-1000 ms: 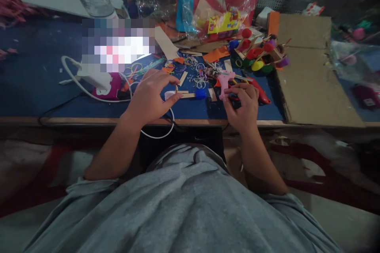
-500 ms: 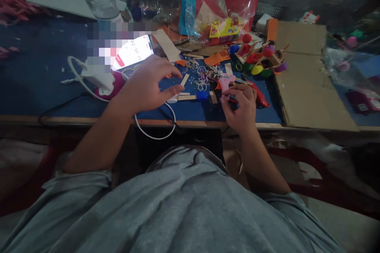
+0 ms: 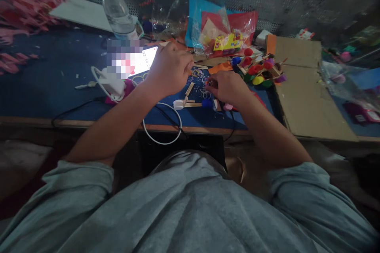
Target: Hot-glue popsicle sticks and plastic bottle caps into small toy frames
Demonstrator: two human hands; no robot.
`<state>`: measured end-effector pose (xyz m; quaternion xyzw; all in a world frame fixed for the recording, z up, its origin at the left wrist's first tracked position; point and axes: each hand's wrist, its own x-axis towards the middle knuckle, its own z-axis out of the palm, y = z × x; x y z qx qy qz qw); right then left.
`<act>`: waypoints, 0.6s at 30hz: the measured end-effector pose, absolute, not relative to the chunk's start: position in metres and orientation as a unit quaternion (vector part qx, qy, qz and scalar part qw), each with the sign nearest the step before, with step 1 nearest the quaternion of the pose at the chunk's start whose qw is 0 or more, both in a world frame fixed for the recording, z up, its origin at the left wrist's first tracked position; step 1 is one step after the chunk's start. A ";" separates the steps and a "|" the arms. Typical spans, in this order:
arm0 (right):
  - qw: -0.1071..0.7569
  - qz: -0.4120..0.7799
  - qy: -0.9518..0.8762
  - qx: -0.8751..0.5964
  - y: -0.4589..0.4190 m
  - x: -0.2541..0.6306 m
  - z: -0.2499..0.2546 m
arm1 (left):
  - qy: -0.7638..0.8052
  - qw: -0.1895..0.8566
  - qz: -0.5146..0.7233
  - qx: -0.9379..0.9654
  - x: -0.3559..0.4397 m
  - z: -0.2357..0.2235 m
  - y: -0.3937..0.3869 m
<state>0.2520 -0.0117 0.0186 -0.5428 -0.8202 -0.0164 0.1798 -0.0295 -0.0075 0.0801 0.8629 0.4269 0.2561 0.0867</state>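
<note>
My left hand (image 3: 175,69) is above the blue tabletop beside the lit phone (image 3: 145,61). Its fingers are curled together; whatever is between the fingertips, if anything, is too small to make out. My right hand (image 3: 230,87) reaches over a pile of small rubber bands (image 3: 205,94), thumb and forefinger apart on either side of some bands. Under its wrist shows a pink piece of the glue gun (image 3: 228,107), otherwise hidden. Between the hands lie wooden sticks (image 3: 193,104) with a blue bottle cap (image 3: 207,103) at one end and a white cap (image 3: 178,104) at the other.
Right of centre is a heap of coloured caps and sticks (image 3: 258,69) beside a cardboard sheet (image 3: 305,91). A plastic bag with coloured sheets (image 3: 228,27) lies behind. At left stand a water bottle (image 3: 118,16) and a white charger (image 3: 112,83), its cable looping over the table edge.
My right hand has left the pink glue gun and moved left over the rubber bands. My left hand has moved right and slightly forward, its fingers drawing together. The view has tilted up a little.
</note>
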 end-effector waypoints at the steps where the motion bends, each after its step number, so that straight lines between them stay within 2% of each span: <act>1: 0.189 -0.017 -0.817 -0.545 -0.009 0.251 0.016 | 0.438 0.055 0.234 0.866 -0.029 0.081 -0.009; 4: 0.210 -0.012 -0.810 -0.547 -0.004 0.250 0.012 | 0.472 0.002 0.192 0.860 -0.030 0.078 -0.012; 9: 0.248 0.022 -0.803 -0.541 -0.005 0.247 0.030 | 0.482 0.038 0.210 0.850 -0.035 0.056 -0.003; 18: 0.316 0.043 -0.788 -0.527 0.002 0.252 0.075 | 0.440 0.054 0.104 0.890 -0.033 0.035 0.007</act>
